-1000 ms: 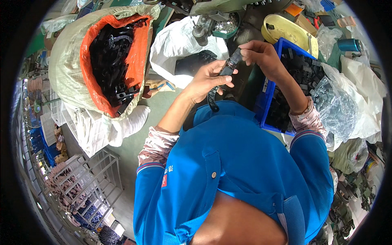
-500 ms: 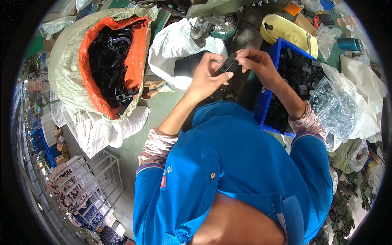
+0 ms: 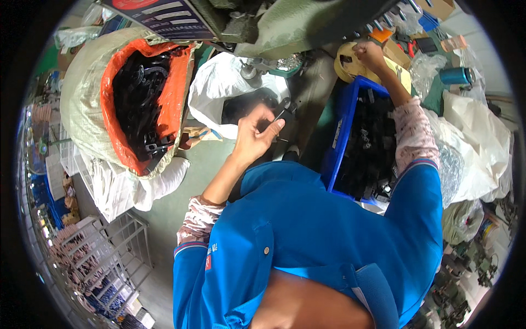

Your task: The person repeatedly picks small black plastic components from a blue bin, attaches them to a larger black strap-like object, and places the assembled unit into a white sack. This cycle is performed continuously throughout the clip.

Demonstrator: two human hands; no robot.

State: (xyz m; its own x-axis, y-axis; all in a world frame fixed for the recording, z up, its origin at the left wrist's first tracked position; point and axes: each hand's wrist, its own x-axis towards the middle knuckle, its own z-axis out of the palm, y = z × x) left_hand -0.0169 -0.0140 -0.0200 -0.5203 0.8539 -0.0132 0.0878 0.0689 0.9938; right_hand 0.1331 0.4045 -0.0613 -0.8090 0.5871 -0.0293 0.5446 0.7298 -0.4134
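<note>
My left hand grips a small black plastic part between thumb and fingers, in front of the white bag. At the far right my right hand is over the yellow tub, its fingers curled together. Whatever they may hold is too small to make out. Below that hand stands a blue crate filled with black plastic parts.
A green machine overhangs the far side. On the left stands a big woven sack with an orange liner and black parts inside. A white bag lies open in the middle. Clear plastic bags sit right of the crate.
My right hand has left the black part and reached far right to the yellow tub. The left hand, still holding the part, is lower and further left. The view has shifted, showing more machine.
</note>
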